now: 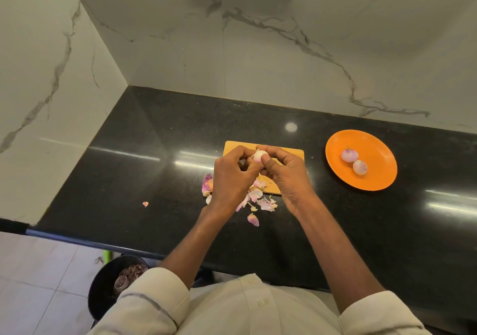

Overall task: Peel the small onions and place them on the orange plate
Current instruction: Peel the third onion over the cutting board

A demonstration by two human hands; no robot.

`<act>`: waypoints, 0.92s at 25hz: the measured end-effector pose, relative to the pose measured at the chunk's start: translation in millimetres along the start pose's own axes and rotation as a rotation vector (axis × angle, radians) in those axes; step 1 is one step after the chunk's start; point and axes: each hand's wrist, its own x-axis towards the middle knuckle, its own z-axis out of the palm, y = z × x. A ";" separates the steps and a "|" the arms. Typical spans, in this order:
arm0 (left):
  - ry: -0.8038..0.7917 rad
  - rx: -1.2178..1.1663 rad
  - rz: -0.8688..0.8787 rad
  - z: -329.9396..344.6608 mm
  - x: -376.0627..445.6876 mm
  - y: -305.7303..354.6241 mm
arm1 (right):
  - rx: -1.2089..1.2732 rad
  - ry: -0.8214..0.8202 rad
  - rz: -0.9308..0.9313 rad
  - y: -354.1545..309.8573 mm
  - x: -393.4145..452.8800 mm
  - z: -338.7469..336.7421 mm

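A single stray flake of skin point(145, 204) lies alone on the black bench point(108, 169), well left of everything else. Further right, pink-and-white onion peelings point(258, 197) are heaped at the near-left corner of the wooden cutting board point(289, 154), spilling onto the bench below the wrists.

Above the board, the left hand point(232, 177) and right hand point(286, 177) meet, both grips clenched on one small onion point(257, 157), pale and largely bare. It sits between the fingertips of the two hands, at their far ends, with the right thumb pressed on its near face. Which way its long axis runs is hard to say, since fingers cover most of it; it seems to lie roughly crosswise between the hands.

The orange plate point(382, 179) stands well right of the board, with two peeled onions point(355, 160) touching near its centre. The plate lies to the right of the held onion, so the right hand is the nearer one to carry it over once the last skin is off.
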 end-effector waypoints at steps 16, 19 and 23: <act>-0.033 -0.271 -0.137 4.6 3.7 -6.3 | -0.038 0.031 -0.003 0.0 6.7 -5.6; -0.032 -0.311 -0.156 4.4 4.0 -5.3 | -0.047 0.023 -0.021 0.1 7.0 -4.3; -0.007 -0.434 -0.265 5.2 4.8 -7.7 | -0.044 -0.003 -0.044 2.5 6.1 -4.9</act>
